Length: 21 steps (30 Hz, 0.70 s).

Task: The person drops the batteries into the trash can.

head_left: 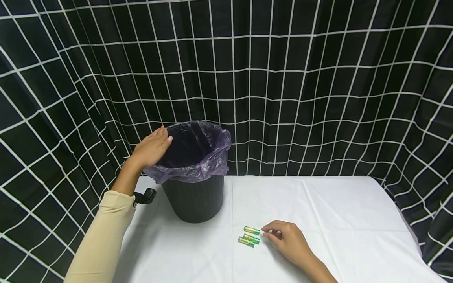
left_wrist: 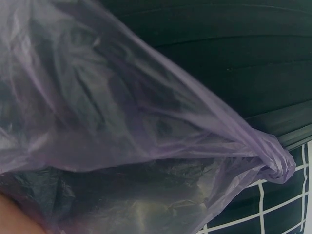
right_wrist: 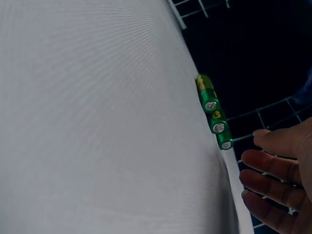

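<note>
Three green and gold batteries (head_left: 252, 230) lie close together on the white cloth; in the right wrist view their flat silver ends (right_wrist: 219, 127) face the hand. Just right of them my right hand (head_left: 288, 239) is held low over the cloth, thumb and fingers loosely bent and apart, with nothing between them. My left hand (head_left: 151, 149) rests with straight fingers on the left rim of a dark ribbed bin (head_left: 198, 200). A thin purple bag (head_left: 216, 153) lines the bin and folds out over its rim. In the left wrist view the bag (left_wrist: 146, 122) covers most of the picture.
The bin stands upright at the back left of the table, which is covered by a white cloth (head_left: 301, 204). Black curtains with a white grid (head_left: 269, 86) hang behind the table and along both sides.
</note>
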Each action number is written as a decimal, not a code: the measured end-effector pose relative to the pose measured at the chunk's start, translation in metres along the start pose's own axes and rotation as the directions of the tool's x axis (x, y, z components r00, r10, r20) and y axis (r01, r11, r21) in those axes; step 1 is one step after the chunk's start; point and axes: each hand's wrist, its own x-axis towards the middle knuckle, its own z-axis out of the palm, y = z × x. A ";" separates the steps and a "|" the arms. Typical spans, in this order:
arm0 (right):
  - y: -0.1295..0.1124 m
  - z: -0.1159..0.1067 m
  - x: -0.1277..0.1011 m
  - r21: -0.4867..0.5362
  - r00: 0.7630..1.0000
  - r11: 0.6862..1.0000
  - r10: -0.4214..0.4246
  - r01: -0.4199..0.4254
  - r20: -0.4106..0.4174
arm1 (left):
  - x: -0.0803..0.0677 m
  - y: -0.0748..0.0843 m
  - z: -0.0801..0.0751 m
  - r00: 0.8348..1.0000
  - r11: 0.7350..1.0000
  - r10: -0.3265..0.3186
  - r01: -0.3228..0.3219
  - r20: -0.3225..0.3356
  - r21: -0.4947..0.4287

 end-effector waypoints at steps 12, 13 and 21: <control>0.003 0.006 0.003 -0.017 0.999 0.999 0.031 -0.030 0.021 | -0.001 -0.001 -0.002 1.000 1.000 0.003 -0.002 -0.009 0.021; 0.002 0.006 0.005 -0.017 0.999 0.999 0.033 -0.032 0.024 | -0.001 0.000 -0.002 1.000 1.000 0.003 -0.003 -0.010 0.022; -0.002 0.012 0.020 -0.019 0.998 0.999 0.036 -0.035 0.057 | -0.001 0.001 -0.001 1.000 1.000 -0.001 0.001 -0.013 0.009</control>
